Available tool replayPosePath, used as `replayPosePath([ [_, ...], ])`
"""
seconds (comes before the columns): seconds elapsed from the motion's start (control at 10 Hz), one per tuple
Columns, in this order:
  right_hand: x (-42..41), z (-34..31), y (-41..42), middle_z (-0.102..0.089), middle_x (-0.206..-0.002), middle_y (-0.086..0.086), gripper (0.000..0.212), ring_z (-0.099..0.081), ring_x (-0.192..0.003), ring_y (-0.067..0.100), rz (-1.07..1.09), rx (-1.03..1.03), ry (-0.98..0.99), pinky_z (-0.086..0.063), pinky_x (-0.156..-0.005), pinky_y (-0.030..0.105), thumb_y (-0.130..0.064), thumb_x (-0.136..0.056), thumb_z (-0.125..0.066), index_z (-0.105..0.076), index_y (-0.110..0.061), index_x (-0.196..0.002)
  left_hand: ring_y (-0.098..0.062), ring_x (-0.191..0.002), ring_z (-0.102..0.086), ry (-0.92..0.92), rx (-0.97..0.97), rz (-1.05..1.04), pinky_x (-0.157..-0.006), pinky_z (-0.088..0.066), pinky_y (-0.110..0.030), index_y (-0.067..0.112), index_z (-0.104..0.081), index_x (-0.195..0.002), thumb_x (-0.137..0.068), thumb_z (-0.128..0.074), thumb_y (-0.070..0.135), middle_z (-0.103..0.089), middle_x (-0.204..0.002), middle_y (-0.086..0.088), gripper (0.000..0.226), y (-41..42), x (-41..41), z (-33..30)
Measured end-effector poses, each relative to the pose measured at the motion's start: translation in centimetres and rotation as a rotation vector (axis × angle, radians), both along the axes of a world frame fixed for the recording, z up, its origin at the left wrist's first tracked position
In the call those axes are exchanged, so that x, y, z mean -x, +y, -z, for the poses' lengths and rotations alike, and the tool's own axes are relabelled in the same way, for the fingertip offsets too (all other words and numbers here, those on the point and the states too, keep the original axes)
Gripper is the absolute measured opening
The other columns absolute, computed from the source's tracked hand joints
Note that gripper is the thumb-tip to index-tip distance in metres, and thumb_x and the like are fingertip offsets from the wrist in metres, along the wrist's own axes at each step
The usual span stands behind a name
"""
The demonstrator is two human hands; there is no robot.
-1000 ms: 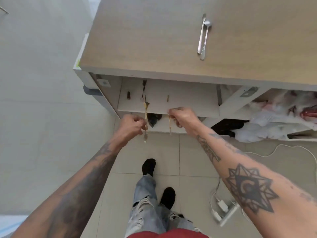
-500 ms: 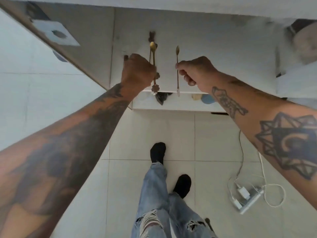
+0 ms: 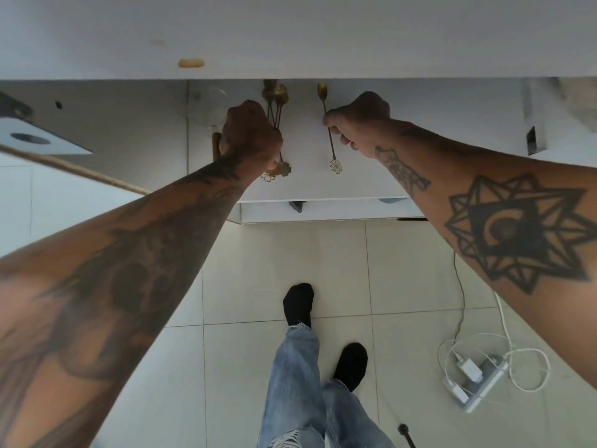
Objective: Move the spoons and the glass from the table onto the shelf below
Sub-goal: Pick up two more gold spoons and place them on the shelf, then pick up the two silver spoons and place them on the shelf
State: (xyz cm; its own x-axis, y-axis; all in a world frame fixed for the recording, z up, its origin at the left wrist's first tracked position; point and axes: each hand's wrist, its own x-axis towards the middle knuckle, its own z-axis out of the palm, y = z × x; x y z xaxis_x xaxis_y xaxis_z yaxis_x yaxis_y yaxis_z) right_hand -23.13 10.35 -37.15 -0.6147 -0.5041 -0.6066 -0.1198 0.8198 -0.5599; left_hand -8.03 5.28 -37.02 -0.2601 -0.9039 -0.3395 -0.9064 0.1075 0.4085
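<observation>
My left hand (image 3: 250, 137) is shut on a bunch of gold spoons (image 3: 277, 108) with flower-shaped handle ends, held just over the white shelf (image 3: 420, 163) under the table. My right hand (image 3: 357, 124) pinches a single gold spoon (image 3: 330, 137) by its stem, bowl pointing toward the shelf's back. A clear glass (image 3: 208, 106) stands on the shelf to the left of my left hand, partly hidden by it. The tabletop is out of view; only the table's white front edge (image 3: 290, 37) shows across the top.
A short brown object (image 3: 215, 147) lies on the shelf beside my left wrist. A white side panel (image 3: 97, 124) bounds the shelf on the left. Below are the tiled floor, my feet in black socks (image 3: 298, 303), and a power strip with white cables (image 3: 478, 379) at the right.
Both hands have pushed the spoons deeper under the table, over the shelf. The camera has dipped lower and closer, so the tabletop and its silver spoons have left the view.
</observation>
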Motion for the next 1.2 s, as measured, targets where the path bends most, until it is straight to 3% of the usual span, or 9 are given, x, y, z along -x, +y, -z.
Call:
replayPosePath([
  [0.2,0.5,-0.7,1.1,-0.067,-0.065,0.003,0.011,-0.052,-0.038,0.008,0.051,0.048,-0.034,-0.036,-0.034,0.014,-0.012,-0.079,-0.071,-0.071,-0.004,-0.072,-0.029,-0.109,-0.068,0.075,-0.045,-0.118,-0.093,-0.05,-0.027,-0.005,-0.064,-0.12,-0.097,-0.054,0.023,-0.07,-0.117,-0.017,0.038,0.5,-0.4,-0.7],
  [0.3,1.3,-2.2,2.8,-0.068,-0.068,0.002,0.014,-0.055,-0.043,0.008,0.053,0.046,-0.036,-0.039,-0.036,0.016,-0.015,-0.081,-0.072,-0.07,-0.002,-0.074,-0.034,-0.107,-0.069,0.054,-0.096,-0.16,-0.091,-0.057,-0.043,0.0,-0.065,-0.122,-0.094,-0.052,0.019,-0.068,-0.12,-0.018,0.036,1.3,-0.7,-2.3],
  [0.4,2.3,-4.6,5.3,-0.07,-0.073,0.002,0.014,-0.057,-0.046,0.008,0.053,0.052,-0.022,-0.04,-0.037,0.016,-0.018,-0.084,-0.072,-0.07,-0.006,-0.078,-0.031,-0.089,-0.073,0.099,-0.114,-0.158,-0.079,-0.062,-0.04,-0.002,-0.071,-0.108,-0.092,-0.054,0.014,-0.074,-0.104,-0.018,0.028,3.2,-1.4,-5.8],
  [0.5,3.5,-7.9,8.8,-0.071,-0.076,0.003,0.019,-0.059,-0.049,0.01,0.044,0.063,0.012,-0.046,-0.048,0.02,-0.021,-0.085,-0.069,-0.068,-0.009,-0.07,-0.017,-0.061,-0.067,0.135,-0.151,-0.117,-0.052,-0.056,-0.024,0.0,-0.072,-0.094,-0.092,-0.054,0.01,-0.073,-0.092,-0.016,0.021,5.1,-2.9,-8.5],
  [0.6,5.2,-11.7,13.8,-0.071,-0.074,0.004,0.021,-0.061,-0.059,0.017,0.03,0.058,0.031,-0.049,-0.067,0.034,-0.022,-0.085,-0.063,-0.065,-0.014,-0.066,-0.02,-0.067,-0.07,0.206,-0.212,-0.14,-0.052,-0.058,-0.023,0.002,-0.072,-0.098,-0.093,-0.056,0.008,-0.074,-0.1,-0.017,0.018,7.1,-4.8,-12.1],
  [0.7,7.6,-15.7,18.7,-0.069,-0.069,0.001,0.016,-0.059,-0.059,0.017,0.141,0.042,0.043,-0.045,-0.066,0.034,-0.022,-0.084,-0.06,-0.065,-0.014,-0.071,-0.024,-0.076,-0.077,0.268,-0.224,-0.174,-0.074,-0.064,-0.039,0.011,-0.075,-0.083,-0.085,-0.065,0.006,-0.078,-0.099,-0.011,0.011,9.0,-6.6,-16.7],
  [0.9,12.3,-24.7,26.3,-0.074,-0.086,0.015,0.015,-0.06,-0.069,0.028,0.342,0.196,0.067,-0.04,-0.058,0.034,-0.027,-0.084,-0.067,-0.067,-0.013,-0.079,-0.008,-0.064,-0.073,0.306,-0.283,0.092,-0.063,-0.057,-0.026,0.019,-0.078,-0.085,-0.091,-0.066,0.026,-0.08,-0.077,0.006,0.015,12.4,-7.0,-26.9],
  [1.0,14.1,-28.9,27.7,-0.071,-0.078,0.013,0.023,-0.056,-0.067,0.027,0.386,0.254,0.102,-0.041,-0.059,0.035,-0.027,-0.087,-0.066,-0.069,-0.004,-0.089,-0.015,-0.066,-0.071,0.326,-0.388,0.213,-0.067,-0.055,-0.032,0.014,-0.078,-0.084,-0.094,-0.065,0.031,-0.08,-0.08,-0.001,0.024,12.5,-5.7,-32.0],
  [1.2,15.6,-37.0,24.7,-0.07,-0.079,0.012,0.024,-0.06,-0.066,0.024,0.341,0.356,0.116,-0.042,-0.053,0.03,-0.029,-0.086,-0.069,-0.071,-0.005,-0.086,-0.013,-0.053,-0.067,0.424,-0.201,0.179,-0.052,-0.05,-0.024,0.011,-0.075,-0.09,-0.092,-0.068,0.021,-0.08,-0.075,-0.003,0.013,8.2,-1.1,-39.8],
])
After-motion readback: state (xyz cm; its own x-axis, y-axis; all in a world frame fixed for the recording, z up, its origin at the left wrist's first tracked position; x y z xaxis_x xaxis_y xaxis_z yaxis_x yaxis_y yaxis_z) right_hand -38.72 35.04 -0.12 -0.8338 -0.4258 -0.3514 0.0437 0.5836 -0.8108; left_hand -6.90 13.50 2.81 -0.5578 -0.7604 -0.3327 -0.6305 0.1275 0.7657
